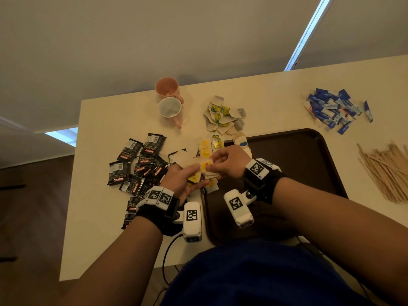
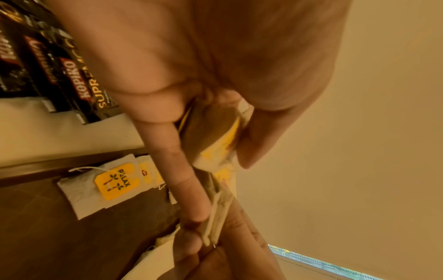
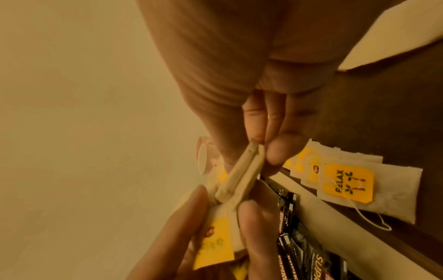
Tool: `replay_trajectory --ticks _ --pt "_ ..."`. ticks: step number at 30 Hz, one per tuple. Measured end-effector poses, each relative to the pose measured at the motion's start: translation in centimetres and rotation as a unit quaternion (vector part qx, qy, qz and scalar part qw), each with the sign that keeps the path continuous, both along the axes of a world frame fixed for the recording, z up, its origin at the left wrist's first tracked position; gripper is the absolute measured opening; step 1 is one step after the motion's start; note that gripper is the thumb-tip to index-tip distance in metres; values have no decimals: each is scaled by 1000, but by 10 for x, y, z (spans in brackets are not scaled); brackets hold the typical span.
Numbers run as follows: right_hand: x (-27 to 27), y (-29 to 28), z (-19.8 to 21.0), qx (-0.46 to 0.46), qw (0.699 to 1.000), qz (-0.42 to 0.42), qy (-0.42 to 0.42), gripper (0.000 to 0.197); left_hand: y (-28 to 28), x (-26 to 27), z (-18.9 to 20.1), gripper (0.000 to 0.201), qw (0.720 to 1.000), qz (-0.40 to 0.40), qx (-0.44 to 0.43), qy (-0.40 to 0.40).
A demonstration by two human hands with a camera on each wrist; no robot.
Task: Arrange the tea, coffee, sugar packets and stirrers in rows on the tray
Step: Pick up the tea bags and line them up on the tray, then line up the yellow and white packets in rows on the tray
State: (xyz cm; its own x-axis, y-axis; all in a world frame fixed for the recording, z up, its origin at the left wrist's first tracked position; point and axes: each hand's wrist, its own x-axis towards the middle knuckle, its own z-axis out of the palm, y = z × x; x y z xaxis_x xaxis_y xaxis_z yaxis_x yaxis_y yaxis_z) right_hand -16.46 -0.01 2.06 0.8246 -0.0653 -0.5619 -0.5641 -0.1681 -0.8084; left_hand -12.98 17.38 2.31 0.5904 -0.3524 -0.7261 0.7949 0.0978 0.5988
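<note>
Both hands (image 1: 205,171) pinch a tea-bag bunch (image 1: 206,170) over the tray (image 1: 309,168) edge

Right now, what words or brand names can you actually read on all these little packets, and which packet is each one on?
"KOPIKO" and "SUPREME": black coffee packets on the table.
"RELAX": yellow tag of a tea bag lying on the tray.
Blue sugar packets: print too small to read.
Tag on the tea bags held in both hands: blurred.
Wrist squares: patterns, not words.

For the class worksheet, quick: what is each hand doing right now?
Left hand: closed, holding a stack of tea bags.
Right hand: closed, pinching a tea bag at the top of that stack.
</note>
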Motion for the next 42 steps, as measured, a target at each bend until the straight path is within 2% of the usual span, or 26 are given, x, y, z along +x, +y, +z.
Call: replay_trajectory --ticks 7,10,14,17,19,23,26,32,36,38,40,42 --pt "-4 -12 -5 20 998 -52 1 23 1 0 -5 23 999 23 43 -6" --pt "-8 -23 -12 -12 999 -47 10 26 3 2 -5 14 998 31 56 -1" --pt "-14 -21 -27 -64 996 36 42 23 4 2 -5 21 997 31 65 1" --pt "-15 -10 -38 -82 984 124 95 17 4 2 -6 25 997 33 74 2" --pt "-13 0 -46 -102 977 149 115 18 4 3 -7 27 996 35 77 1" --pt "-6 12 -57 -206 954 196 93 17 6 3 -8 27 996 34 78 -2" --pt "-4 14 -60 -227 946 220 72 18 8 5 -9 24 997 34 74 -1" --pt "-8 16 -70 -238 958 150 56 24 7 5 -11 21 997 36 72 0" --pt "-6 10 -70 -256 945 176 104 31 4 5 -13 18 997 39 71 4" --pt "-6 7 -67 -240 948 174 118 33 3 6 -12 15 997 37 67 7" --pt "-6 2 -61 -251 954 144 78 31 3 6 -12 14 998 30 61 9" --pt "-3 -1 -50 -258 963 84 -4 29 4 5 -11 19 999 14 53 0"
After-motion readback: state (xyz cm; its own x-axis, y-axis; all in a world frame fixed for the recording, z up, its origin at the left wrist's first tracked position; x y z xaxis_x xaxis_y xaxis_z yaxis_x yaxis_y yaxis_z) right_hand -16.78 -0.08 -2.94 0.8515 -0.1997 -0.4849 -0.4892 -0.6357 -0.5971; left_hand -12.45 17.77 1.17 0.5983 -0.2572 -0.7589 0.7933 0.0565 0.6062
